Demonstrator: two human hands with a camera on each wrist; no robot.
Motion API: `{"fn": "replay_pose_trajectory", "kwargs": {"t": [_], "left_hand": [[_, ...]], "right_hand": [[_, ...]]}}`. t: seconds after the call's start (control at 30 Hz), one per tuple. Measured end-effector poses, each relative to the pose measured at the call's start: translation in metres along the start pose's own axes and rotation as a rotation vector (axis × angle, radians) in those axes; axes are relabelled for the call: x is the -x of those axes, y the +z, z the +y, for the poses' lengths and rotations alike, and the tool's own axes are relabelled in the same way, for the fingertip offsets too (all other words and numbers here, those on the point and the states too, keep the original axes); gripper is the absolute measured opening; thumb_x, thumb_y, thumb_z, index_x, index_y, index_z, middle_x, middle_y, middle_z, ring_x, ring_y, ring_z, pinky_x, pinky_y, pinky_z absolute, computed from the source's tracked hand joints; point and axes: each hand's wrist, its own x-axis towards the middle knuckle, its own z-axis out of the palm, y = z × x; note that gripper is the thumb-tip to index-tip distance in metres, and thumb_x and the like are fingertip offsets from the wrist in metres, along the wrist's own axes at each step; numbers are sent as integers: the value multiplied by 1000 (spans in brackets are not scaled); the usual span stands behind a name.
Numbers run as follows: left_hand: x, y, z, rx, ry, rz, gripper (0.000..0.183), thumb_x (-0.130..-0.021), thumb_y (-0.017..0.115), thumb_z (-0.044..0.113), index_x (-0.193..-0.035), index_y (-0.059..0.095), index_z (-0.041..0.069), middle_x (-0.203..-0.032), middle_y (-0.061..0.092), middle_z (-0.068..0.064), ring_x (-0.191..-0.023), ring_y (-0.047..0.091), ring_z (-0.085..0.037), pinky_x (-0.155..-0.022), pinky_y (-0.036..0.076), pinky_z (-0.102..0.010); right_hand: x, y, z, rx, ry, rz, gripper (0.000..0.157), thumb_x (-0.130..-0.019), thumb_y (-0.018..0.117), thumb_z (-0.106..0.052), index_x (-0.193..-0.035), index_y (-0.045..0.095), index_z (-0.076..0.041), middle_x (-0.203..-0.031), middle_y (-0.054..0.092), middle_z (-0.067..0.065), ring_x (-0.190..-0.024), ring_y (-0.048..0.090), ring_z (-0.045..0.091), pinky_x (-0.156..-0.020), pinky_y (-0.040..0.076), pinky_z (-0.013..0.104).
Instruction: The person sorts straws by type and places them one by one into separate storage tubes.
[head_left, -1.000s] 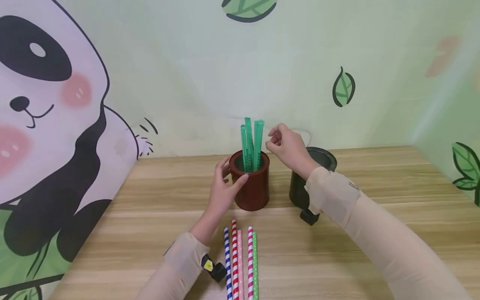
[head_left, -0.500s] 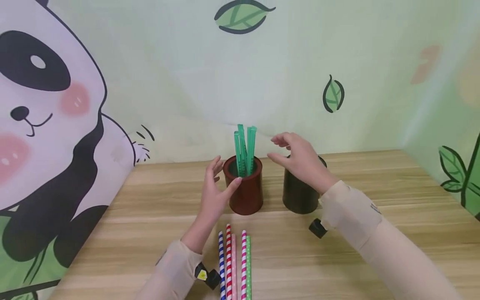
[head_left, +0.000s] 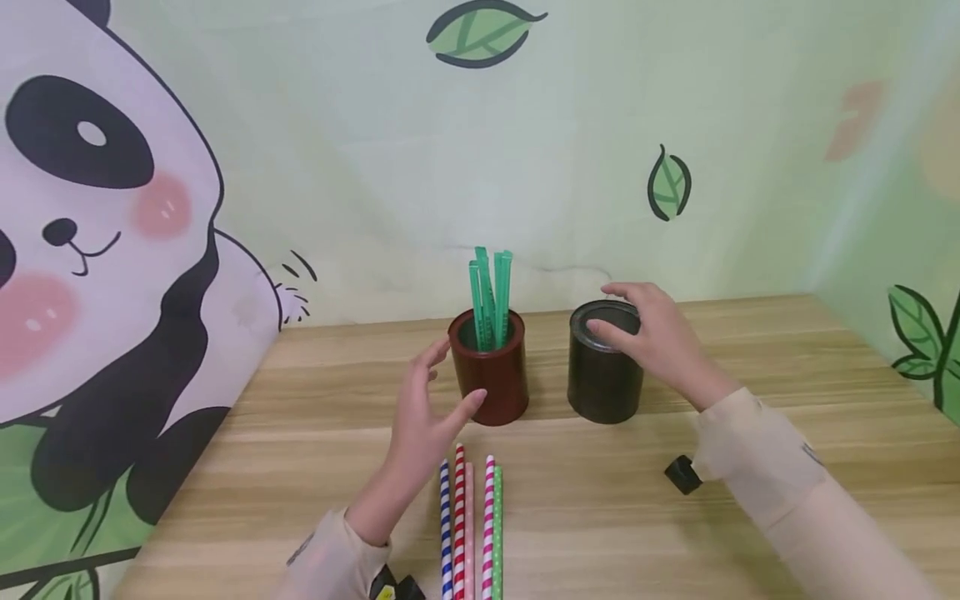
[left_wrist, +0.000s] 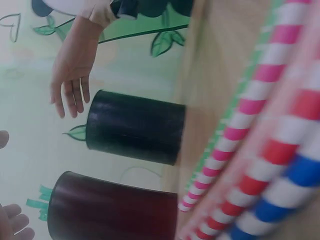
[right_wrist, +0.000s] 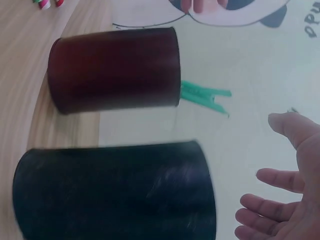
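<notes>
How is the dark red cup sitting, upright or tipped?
Upright: the dark red cup stands base-down on the wood-grain table, open at the top, with green sticks poking out.

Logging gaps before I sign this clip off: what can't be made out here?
Near ends of the straws: cut off by the bottom edge, head view.
Lower ends of the green sticks: hidden by the wall of the maroon container, all views.
Print on those sticks: too small, head view.
Floor of the black container: dark, partly behind the right hand, head view.
Left hand: mostly outside the left edge, left wrist view.
</notes>
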Motion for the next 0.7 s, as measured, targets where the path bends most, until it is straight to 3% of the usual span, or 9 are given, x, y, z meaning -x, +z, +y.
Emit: {"fn": "replay_pose_trajectory", "kwargs": {"t": [0.2, 0.43, 0.7], "left_hand": [[24, -10, 2, -122, -58, -79, 70, -80, 78, 23, -140, 44, 6, -132, 54, -13, -122, 50, -28, -99, 46, -48], [41, -15, -1, -213, -149, -181, 55, -80, 77, 21, -129, 56, 5, -119, 59, -13, -105, 55, -27, -88, 50, -45], [60, -30, -10, -216, -360, -305, 48, -82, 76, 17, -126, 58, 7, -114, 59, -11, -97, 56, -20, -78, 52, -28]], "right_hand": [[7, 1, 20, 30, 6, 40, 62, -92, 61, -37, -137, 45, 2, -140, 42, 30, -133, 35, 46, -107, 29, 63], [14, -4, 42, 41, 49, 46, 68, -93, 59, -41, -137, 42, 7, -141, 37, 34, -132, 33, 51, -105, 28, 67], [14, 9, 53, 37, 48, 30, 75, -94, 57, -43, -141, 35, 11, -139, 37, 37, -128, 35, 51, -101, 31, 67]]}}
